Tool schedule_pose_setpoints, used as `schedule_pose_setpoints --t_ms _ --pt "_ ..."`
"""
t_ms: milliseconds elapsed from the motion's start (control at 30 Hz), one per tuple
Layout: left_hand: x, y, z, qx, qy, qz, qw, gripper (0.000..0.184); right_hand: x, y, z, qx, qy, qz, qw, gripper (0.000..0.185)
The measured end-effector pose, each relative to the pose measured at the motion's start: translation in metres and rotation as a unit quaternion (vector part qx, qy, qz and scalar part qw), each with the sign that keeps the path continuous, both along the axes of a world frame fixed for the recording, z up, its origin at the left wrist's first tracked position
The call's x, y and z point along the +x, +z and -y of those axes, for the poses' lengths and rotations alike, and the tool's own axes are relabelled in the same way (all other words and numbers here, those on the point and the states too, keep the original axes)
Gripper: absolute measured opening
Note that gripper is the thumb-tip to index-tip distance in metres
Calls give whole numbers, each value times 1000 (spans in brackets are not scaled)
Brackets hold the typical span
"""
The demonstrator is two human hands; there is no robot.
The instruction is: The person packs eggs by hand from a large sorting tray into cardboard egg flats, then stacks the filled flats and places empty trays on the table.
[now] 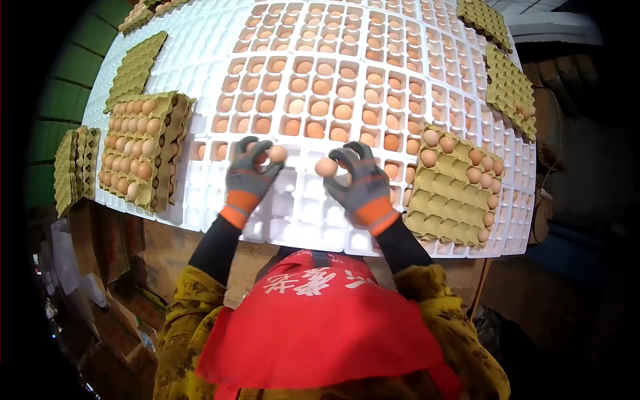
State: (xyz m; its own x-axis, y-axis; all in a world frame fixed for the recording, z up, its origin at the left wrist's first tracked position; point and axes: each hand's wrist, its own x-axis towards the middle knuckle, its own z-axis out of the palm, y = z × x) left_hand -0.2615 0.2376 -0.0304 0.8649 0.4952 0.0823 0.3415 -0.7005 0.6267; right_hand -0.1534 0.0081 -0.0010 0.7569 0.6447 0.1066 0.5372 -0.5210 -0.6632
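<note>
My left hand (pixel 250 172), in a grey and orange glove, is closed around eggs; one brown egg (pixel 277 154) shows at its fingertips and another shows behind the fingers. Gloved the same way, my right hand (pixel 362 181) grips a brown egg (pixel 326 167) between thumb and fingers, and part of a second egg seems to show under the palm. Both hands hover over the near rows of white foam trays (pixel 291 230), whose cells by the front edge hold nothing. Just beyond the fingers, brown eggs (pixel 315 129) fill the foam cells.
At the right, a partly filled pulp egg tray (pixel 443 200) lies on the foam trays. A stack of pulp trays full of eggs (pixel 130 147) stands at the left. Bare pulp trays (pixel 137 70) lie farther back left, others (pixel 510 87) at the far right.
</note>
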Motion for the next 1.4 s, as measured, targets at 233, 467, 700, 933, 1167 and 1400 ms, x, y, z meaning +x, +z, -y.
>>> schedule_pose_setpoints --t_ms 233,467,700,933,1167,1400 --pt "15 -17 -13 116 -80 -91 986 49 -4 -40 -43 -25 -76 -27 996 44" --pt "-13 -45 -72 -308 -28 106 945 52 -14 -53 -1 298 -186 -321 880 39" --pt "-48 -45 -25 -223 -56 199 953 47 -41 -81 -9 -36 48 181 982 44" --pt "-17 -62 27 159 -203 53 965 47 -49 -18 48 78 -98 58 990 42" --pt "47 -21 116 -95 -255 150 950 45 -56 -18 281 153 -508 -29 847 46" --pt "153 19 296 15 -402 170 900 55 -7 -46 360 -259 -461 149 836 53"
